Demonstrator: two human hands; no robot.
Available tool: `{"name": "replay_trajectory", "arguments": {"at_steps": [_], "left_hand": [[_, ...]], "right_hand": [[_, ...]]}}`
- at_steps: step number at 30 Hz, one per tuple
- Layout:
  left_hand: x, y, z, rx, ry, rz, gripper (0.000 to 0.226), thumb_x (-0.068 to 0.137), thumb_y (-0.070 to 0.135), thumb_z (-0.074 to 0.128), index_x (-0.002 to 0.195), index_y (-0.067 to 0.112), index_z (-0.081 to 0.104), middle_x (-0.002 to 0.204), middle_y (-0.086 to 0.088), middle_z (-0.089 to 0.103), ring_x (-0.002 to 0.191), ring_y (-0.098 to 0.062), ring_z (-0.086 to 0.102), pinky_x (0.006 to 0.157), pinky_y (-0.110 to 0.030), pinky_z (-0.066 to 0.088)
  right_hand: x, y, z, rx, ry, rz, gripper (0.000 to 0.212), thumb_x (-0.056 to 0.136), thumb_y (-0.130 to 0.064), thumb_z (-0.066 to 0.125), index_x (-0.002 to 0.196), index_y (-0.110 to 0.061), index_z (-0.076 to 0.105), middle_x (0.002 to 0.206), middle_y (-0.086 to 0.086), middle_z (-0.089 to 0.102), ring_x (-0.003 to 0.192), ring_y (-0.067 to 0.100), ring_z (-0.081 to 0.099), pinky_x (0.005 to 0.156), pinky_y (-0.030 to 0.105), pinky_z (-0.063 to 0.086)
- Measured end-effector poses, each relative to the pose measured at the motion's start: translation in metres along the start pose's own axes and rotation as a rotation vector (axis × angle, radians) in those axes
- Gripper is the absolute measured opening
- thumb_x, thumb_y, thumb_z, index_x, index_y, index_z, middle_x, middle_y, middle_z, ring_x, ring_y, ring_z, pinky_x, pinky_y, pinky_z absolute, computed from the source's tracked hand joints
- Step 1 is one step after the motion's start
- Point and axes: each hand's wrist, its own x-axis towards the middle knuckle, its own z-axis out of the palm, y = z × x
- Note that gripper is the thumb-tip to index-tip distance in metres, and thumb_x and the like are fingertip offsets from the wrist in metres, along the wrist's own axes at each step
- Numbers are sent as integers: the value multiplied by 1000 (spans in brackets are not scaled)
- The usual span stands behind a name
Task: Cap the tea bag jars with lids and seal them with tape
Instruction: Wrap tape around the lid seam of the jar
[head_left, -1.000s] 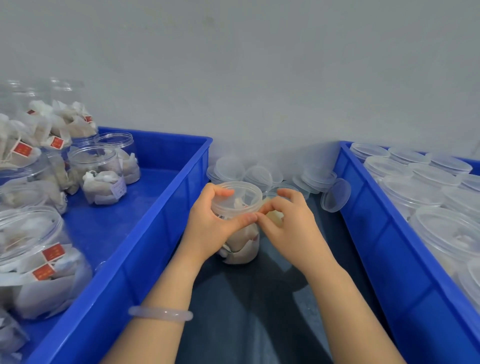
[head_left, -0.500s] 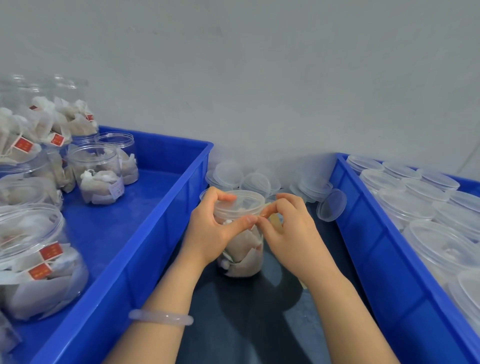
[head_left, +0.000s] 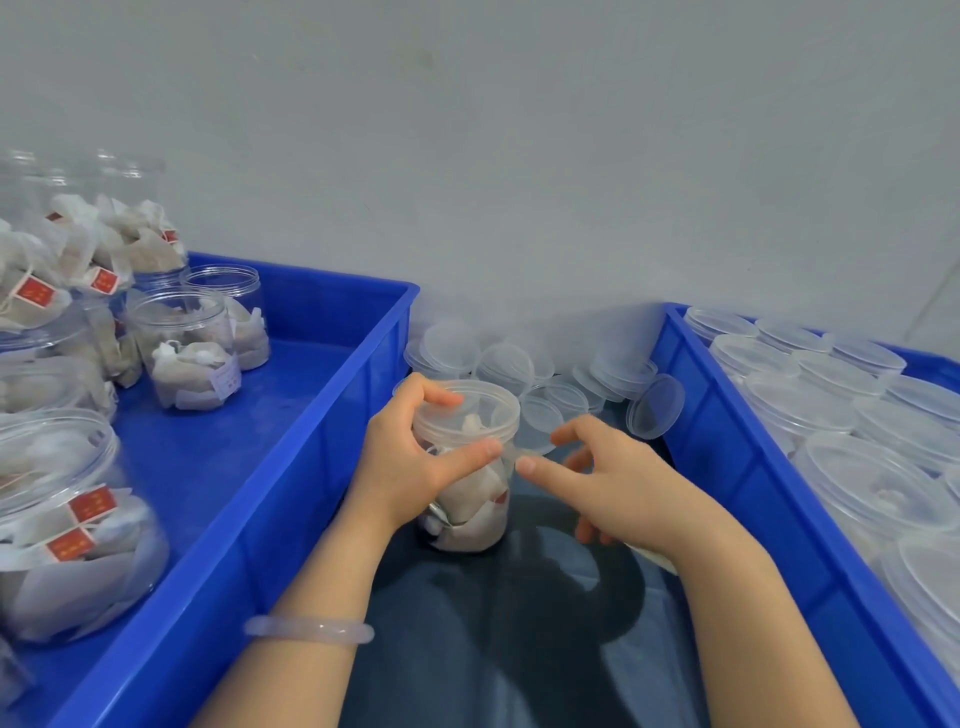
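The left bin (head_left: 291, 499) lies outside the left hand's knuckles and holds open jars (head_left: 182, 348) of tea bags. The right bin (head_left: 727, 467), beyond the right hand's outer edge, holds capped jars (head_left: 789, 400).

Between the two hands a jar (head_left: 478, 504) stands upright on the dark surface with its lid (head_left: 472, 410) already on. The left hand (head_left: 405, 467) grips it at the neck: fingers curled round the far side, forefinger over the lid's top, thumb pressed flat on the near wall just under the lid.

The right hand (head_left: 623, 488) sits just off that thumb's tip, with two fingertips a little apart and aimed at the jar and the rest curled under. Whether it pinches anything cannot be told. Spare lids (head_left: 654, 408) lie heaped beyond the fingertips.

A faint clear strip, probably tape (head_left: 519, 451), seems to run from the left thumb toward the right fingertips.

Capping looks done here and sealing appears to be in hand. The next move likely calls for keeping the strip's end pinned under the thumb, drawing it taut along the lid's seam while the jar turns, then pressing it flat.
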Motion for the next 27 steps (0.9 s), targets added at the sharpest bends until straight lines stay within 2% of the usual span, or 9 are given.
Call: {"name": "replay_trajectory", "arguments": {"at_steps": [3, 6, 8, 11, 15, 17, 21, 24, 27], "left_hand": [[2, 2, -2, -62, 5, -44, 53, 50, 46, 87, 88, 24, 57, 97, 11, 63, 90, -2, 61, 74, -20, 52], [5, 7, -5, -231, -26, -63, 54, 45, 43, 79, 88, 18, 60, 89, 3, 69, 82, -8, 66, 71, -22, 54], [7, 9, -8, -324, -50, -82, 55, 45, 38, 78, 92, 16, 59, 86, -1, 69, 79, -15, 66, 68, -26, 54], [8, 10, -9, -448, -83, -146, 59, 48, 36, 76, 101, 19, 57, 100, -17, 65, 86, -29, 65, 77, -44, 53], [9, 11, -9, -427, -150, -154, 64, 49, 36, 75, 107, 20, 55, 92, -7, 69, 86, -27, 66, 80, -44, 53], [10, 11, -10, -433, -185, -147, 63, 50, 35, 75, 108, 19, 55, 89, -3, 70, 86, -25, 66, 79, -41, 54], [9, 15, -13, -521, -236, -133, 62, 52, 30, 75, 110, 16, 57, 95, -1, 69, 91, -22, 66, 78, -32, 56], [9, 24, -13, -516, -288, -142, 90, 42, 43, 89, 121, 21, 53, 110, -5, 66, 104, -24, 64, 89, -35, 54], [10, 37, -6, -309, -185, -150, 97, 37, 55, 88, 123, 38, 46, 116, 1, 63, 104, -14, 65, 78, -22, 55]], "right_hand": [[0, 0, 2, 19, -65, 10, 57, 77, -69, 48, 126, -40, 46, 77, -6, 71, 46, -1, 56, 59, 23, 44], [5, -3, 1, 16, 11, -90, 47, 89, -56, 50, 134, -46, 46, 95, -10, 70, 68, -3, 55, 71, 24, 46], [7, -7, 0, -6, 101, -133, 48, 87, -54, 54, 134, -46, 47, 93, -18, 63, 82, 2, 54, 80, 26, 45], [4, -8, -7, 81, 206, -145, 53, 76, -60, 60, 127, -46, 54, 113, -14, 66, 105, 2, 57, 85, 22, 42], [1, -7, -13, 122, 149, -147, 52, 73, -65, 58, 122, -46, 59, 93, -15, 66, 65, -6, 47, 65, 13, 38], [3, -6, -13, 127, 156, -141, 55, 73, -64, 58, 124, -44, 58, 96, -11, 68, 66, -4, 47, 68, 16, 39], [3, -10, -10, 175, 127, -154, 74, 66, -68, 59, 134, -39, 51, 99, -10, 66, 93, 5, 59, 82, 29, 49], [3, -12, -11, 199, 166, -175, 78, 66, -68, 59, 136, -36, 48, 73, -20, 47, 66, 0, 45, 64, 21, 38], [3, -13, -12, 173, 206, -182, 80, 68, -71, 55, 138, -34, 46, 69, -20, 35, 60, 0, 35, 65, 21, 34]]}}
